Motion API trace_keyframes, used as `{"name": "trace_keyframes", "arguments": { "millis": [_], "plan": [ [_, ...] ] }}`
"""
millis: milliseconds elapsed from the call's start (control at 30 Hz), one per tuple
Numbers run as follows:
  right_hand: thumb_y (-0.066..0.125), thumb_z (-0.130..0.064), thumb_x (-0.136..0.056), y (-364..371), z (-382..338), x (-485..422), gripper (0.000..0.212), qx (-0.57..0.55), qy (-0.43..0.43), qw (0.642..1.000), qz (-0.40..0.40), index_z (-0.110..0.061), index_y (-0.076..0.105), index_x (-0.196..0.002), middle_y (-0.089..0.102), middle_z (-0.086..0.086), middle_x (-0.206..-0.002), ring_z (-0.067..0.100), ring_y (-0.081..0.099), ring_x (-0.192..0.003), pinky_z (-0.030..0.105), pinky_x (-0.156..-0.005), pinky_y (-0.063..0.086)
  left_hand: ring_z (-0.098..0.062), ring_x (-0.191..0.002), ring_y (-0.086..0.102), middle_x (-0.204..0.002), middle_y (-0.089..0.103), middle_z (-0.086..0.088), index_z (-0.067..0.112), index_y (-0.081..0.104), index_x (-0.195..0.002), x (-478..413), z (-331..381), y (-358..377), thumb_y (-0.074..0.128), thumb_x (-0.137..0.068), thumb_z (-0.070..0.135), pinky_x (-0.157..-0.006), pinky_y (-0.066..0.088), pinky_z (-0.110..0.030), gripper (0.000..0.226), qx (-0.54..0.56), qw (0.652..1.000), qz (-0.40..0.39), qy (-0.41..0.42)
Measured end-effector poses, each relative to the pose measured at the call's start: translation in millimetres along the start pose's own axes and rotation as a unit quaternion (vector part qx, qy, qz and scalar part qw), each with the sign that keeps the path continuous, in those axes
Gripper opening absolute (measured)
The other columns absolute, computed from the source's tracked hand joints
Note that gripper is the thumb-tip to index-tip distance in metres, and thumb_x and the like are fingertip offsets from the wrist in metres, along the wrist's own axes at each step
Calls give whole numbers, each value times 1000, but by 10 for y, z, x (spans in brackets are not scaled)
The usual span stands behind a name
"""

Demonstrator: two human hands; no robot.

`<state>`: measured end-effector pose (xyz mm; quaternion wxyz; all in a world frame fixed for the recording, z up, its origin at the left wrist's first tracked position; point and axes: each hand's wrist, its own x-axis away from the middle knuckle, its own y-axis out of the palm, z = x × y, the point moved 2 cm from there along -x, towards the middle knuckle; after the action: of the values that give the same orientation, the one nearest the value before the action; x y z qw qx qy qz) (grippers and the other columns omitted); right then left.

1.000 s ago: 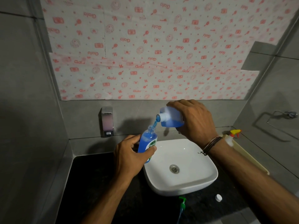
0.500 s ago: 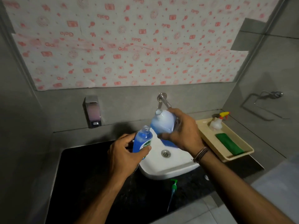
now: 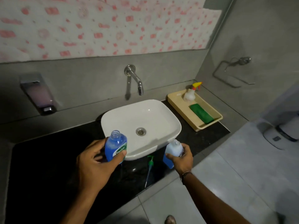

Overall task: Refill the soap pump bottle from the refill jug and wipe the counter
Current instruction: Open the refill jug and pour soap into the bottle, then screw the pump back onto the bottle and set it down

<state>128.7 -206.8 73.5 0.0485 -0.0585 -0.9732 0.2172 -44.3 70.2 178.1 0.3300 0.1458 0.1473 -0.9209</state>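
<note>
Left hand (image 3: 95,160) is gripping the open Dettol bottle (image 3: 115,147); right hand (image 3: 181,156), fingers wrapped on the refill jug (image 3: 173,151), should be setting it upright, away from the counter (image 3: 48,159) edge.

Refill jug (image 3: 173,151) no longer tipped over soap bottle (image 3: 115,147), now lowered upright beside basin (image 3: 161,117).

An uncapped soap bottle (image 3: 116,147), nearly full of blue liquid, is gripped upright by the left hand (image 3: 95,164) at the front left edge of the white basin (image 3: 155,113). The refill jug (image 3: 173,151) is clasped by the right hand (image 3: 182,157) at the basin's front right. A green pump head (image 3: 149,167) is seen lying on the black counter (image 3: 40,159) between them. A green cloth (image 3: 201,113) and a spray bottle (image 3: 191,93) are held in a beige tray (image 3: 174,101).
</note>
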Motion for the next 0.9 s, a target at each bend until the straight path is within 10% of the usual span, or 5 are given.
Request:
{"name": "trace_keyframes", "arguments": {
  "millis": [600,767,900],
  "plan": [
    [89,-9,-70,275,183,-372,67,-12,132,991,6,-19,51,-125,56,8,-127,34,56,-118,51,-95,55,-6,-90,78,-103,79,17,37,76,-106,18,-261,59,88,-62,40,-71,59,-12,46,45,999,-14,-21],
    [99,-16,-57,272,230,-276,107,8,169,985,33,-16,38,-145,47,12,-144,36,49,-132,56,-108,46,-5,-89,78,-101,78,17,36,77,-104,18,-249,43,89,-61,37,-70,58,-10,44,44,999,-21,-23],
    [93,-30,-66,521,492,106,72,26,289,957,18,-15,51,-122,59,11,-126,29,61,-112,50,-98,55,-6,-88,78,-101,79,17,36,76,-104,25,-250,36,89,-61,33,-70,59,-12,46,44,999,-16,-24]
  ]
}}
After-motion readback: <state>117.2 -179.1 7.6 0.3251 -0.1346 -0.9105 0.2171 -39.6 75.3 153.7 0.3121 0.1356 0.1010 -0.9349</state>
